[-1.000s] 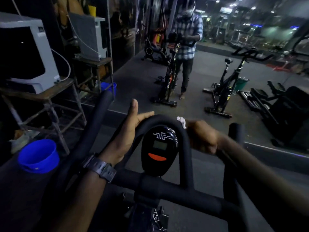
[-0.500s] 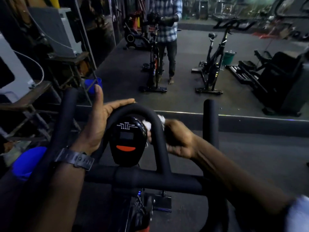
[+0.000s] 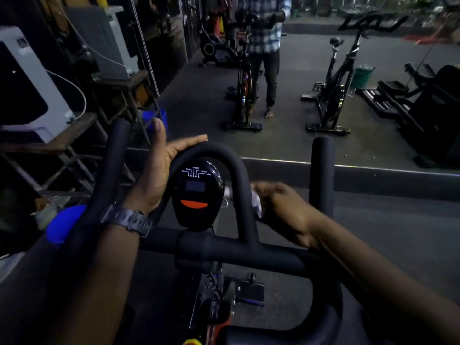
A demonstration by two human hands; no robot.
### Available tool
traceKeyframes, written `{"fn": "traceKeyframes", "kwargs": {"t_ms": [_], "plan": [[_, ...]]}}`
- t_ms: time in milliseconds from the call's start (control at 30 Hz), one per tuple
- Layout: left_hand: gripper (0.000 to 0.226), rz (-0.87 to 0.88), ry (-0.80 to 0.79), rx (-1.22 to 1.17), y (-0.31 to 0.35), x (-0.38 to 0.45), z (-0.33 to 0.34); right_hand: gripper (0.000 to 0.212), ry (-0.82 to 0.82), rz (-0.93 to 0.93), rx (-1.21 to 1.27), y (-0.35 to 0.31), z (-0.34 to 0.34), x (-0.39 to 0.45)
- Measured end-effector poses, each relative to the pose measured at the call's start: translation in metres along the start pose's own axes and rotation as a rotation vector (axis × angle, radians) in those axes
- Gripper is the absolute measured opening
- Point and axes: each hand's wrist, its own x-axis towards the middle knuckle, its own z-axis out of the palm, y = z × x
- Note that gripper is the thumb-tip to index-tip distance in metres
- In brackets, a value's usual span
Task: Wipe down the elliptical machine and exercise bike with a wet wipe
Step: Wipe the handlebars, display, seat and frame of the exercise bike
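Our right hand (image 3: 281, 210) is gripping the crumpled white wet wipe (image 3: 256, 204) against the black padded handlebar loop (image 3: 242, 185) at three o'clock of the black oval console (image 3: 196, 192). Our left hand (image 3: 161, 168), fingers straight, is resting on the loop at eleven o'clock.

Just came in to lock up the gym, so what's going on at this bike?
A person is wiping the exercise bike's looped handlebar. The right hand grips a white wet wipe against the loop's right side, beside the console. The left hand rests on the loop's top left, steadying it.
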Motion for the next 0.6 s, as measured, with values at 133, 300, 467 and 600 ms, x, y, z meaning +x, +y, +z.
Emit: {"fn": "traceKeyframes", "kwargs": {"t_ms": [133,300,467,600], "plan": [[0.095,0.013,0.009,-0.005,-0.001,-0.002,0.001,0.045,-0.109,-0.047,-0.664,0.018,-0.018,-0.031],[0.093,0.026,-0.015,0.011,-0.003,-0.001,0.000,0.023,0.040,-0.101,-0.442,-0.003,-0.010,0.001],[0.094,0.052,-0.018,0.030,-0.009,-0.002,-0.006,0.013,0.201,-0.244,-0.526,0.013,-0.011,-0.007],[0.092,0.098,0.003,0.023,-0.017,-0.009,-0.016,0.015,0.216,-0.439,-0.920,0.033,-0.009,-0.068]]}}
